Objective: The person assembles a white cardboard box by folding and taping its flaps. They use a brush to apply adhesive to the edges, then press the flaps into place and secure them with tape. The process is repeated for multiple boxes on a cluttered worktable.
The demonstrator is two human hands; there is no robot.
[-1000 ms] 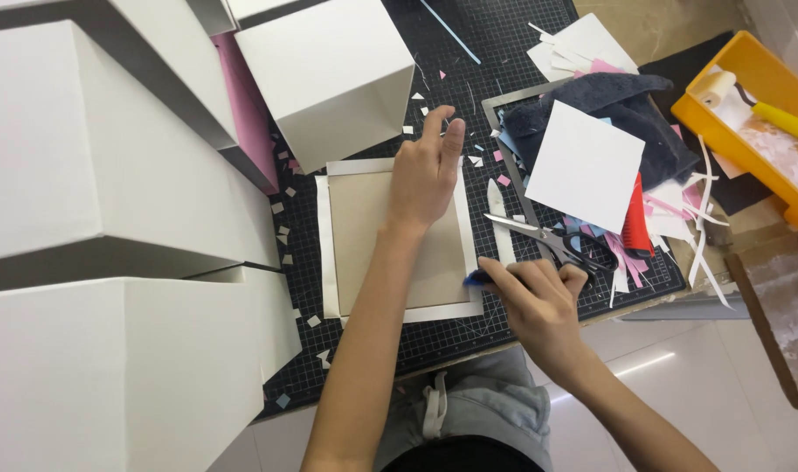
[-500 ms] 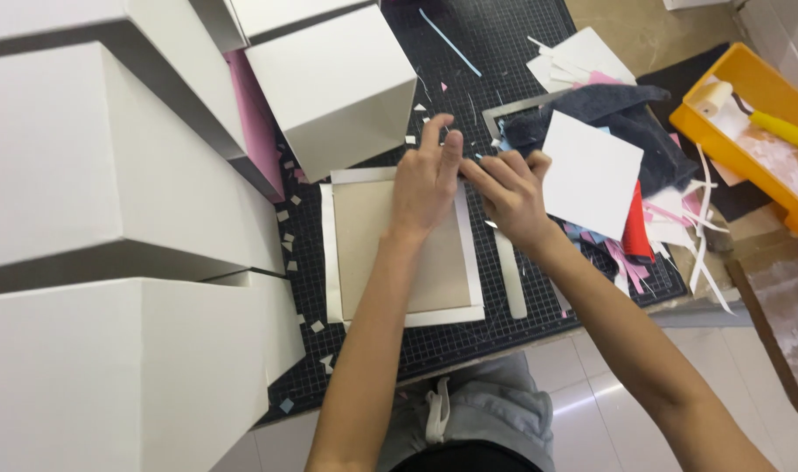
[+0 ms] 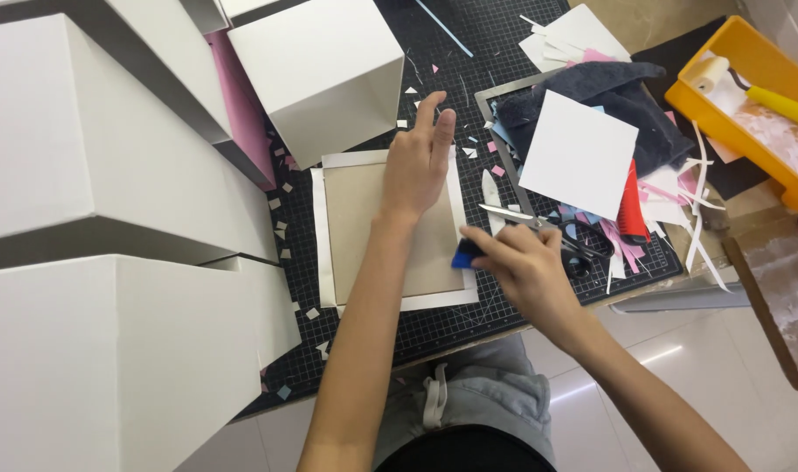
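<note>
Two hands work over a tan cardboard panel (image 3: 390, 232) that lies on a slightly larger white sheet (image 3: 324, 232) on the black cutting mat (image 3: 469, 319) covering the table. The left hand (image 3: 419, 166) lies flat and unclenched on the panel's upper right part, fingers pointing away from the person, grasping nothing. The right hand (image 3: 525, 267) has its grip closed around a small blue scraper (image 3: 465, 254) at the panel's right edge, near the lower corner, where the white margin shows. The panel's long axis runs away from the person, roughly in line with the left forearm, with its short edges near and far. Paper scraps (image 3: 281, 229) are scattered around the sheet; one caught under the scraper could leave a bump or crease in the margin. If the flat hand lifts or slides, the panel could shift on the sheet. Scissors (image 3: 538, 223) lie just beside the right hand, close enough to be knocked.
</note>
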